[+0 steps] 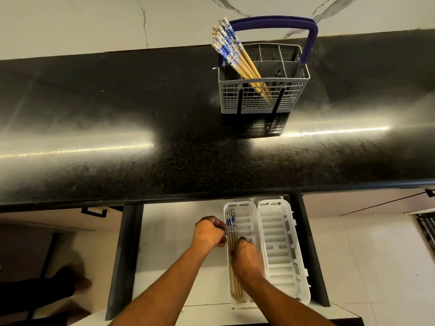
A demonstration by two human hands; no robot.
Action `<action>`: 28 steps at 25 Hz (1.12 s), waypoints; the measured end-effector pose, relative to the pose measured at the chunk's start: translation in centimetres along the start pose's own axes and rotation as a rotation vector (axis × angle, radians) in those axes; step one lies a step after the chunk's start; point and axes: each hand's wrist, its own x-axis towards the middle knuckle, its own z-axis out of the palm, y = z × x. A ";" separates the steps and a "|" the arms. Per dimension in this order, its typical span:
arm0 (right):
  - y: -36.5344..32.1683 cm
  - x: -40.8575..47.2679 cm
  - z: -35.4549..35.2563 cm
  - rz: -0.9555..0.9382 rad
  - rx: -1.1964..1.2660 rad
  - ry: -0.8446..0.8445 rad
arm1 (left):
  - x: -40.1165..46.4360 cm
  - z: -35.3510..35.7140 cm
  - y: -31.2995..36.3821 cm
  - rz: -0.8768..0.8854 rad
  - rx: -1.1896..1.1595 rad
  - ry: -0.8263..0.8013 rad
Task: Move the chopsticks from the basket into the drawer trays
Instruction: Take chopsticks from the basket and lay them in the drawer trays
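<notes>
A grey basket (pixel 263 95) with a blue handle stands on the black counter. Several chopsticks (pixel 231 47) with blue-and-white tops lean out of its left compartment. Below the counter, the open drawer (pixel 174 231) holds two white slotted trays side by side. Several chopsticks (pixel 231 228) lie lengthwise along the left side of the left tray (pixel 244 214). My left hand (pixel 208 232) pinches them near their patterned ends. My right hand (pixel 247 257) is curled over their middle inside the tray and hides that part. The right tray (pixel 280 243) holds nothing.
The glossy black counter (pixel 141 137) runs across the view, with a marble wall behind it. Dark drawer sides (pixel 124 255) flank the white drawer floor. A person's foot (pixel 82 283) shows on the floor at the lower left.
</notes>
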 end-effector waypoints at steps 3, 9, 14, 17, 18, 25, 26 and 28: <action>-0.2 0.5 -0.3 0.005 0.003 -0.016 | -0.1 0.0 0.1 -0.001 -0.004 0.005; 0.2 0.6 -0.6 -0.005 -0.005 -0.038 | -0.3 0.1 0.1 0.003 0.008 0.014; 0.4 0.0 0.0 -0.059 -0.016 0.003 | -0.5 -0.1 0.2 0.000 0.016 0.011; 0.3 0.2 0.0 -0.087 -0.045 -0.002 | -0.6 -0.1 0.3 0.001 0.007 0.014; 0.3 0.3 -0.1 -0.097 -0.055 -0.011 | -0.7 -0.1 0.3 0.000 0.006 0.017; 0.7 0.6 0.0 -0.157 -0.066 -0.006 | -0.7 -0.1 0.3 0.007 0.012 0.026; 0.7 0.6 -0.2 -0.163 -0.061 -0.008 | -0.6 -0.1 0.2 0.011 0.020 0.027; 0.4 0.2 -0.7 -0.166 -0.046 -0.009 | -0.7 -0.1 0.2 0.024 0.061 0.025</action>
